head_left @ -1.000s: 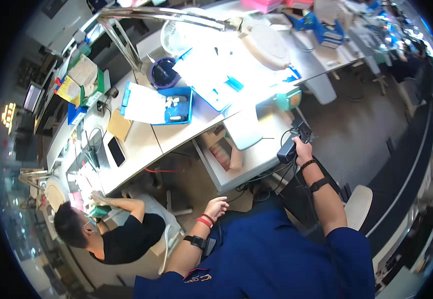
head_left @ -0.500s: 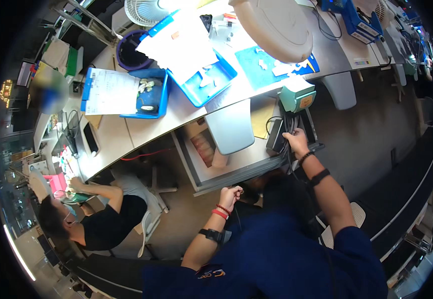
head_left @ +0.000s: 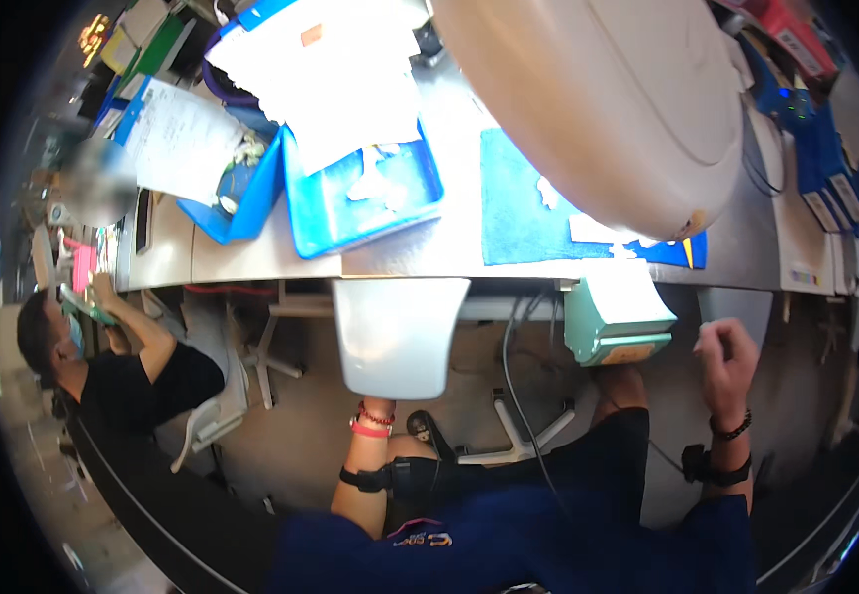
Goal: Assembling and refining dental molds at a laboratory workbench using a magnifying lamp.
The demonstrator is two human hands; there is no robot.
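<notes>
My left hand (head_left: 380,407) reaches up under a pale grey armrest pad (head_left: 395,337) fixed at the bench's front edge. The pad hides its fingers, so what they touch cannot be seen. On the other side, my right hand (head_left: 727,364) is raised below the bench edge, its fingers curled in and nothing visible in them. Closest to it is a green block-shaped box (head_left: 616,322) with a brown label, jutting from the bench edge. A grey cable (head_left: 511,371) hangs between my two arms.
A large beige lamp head (head_left: 598,99) overhangs a blue mat (head_left: 519,233) with small white pieces. Blue trays (head_left: 326,238) hold papers and parts at left. A co-worker (head_left: 118,366) sits further left. Blue boxes (head_left: 835,188) stand at right. A chair base (head_left: 509,436) is below.
The open drawer with its cables and yellow envelope is no longer seen under the bench. My right hand has let go there and moved right; my left has gone under the pad. The view has shifted closer.
</notes>
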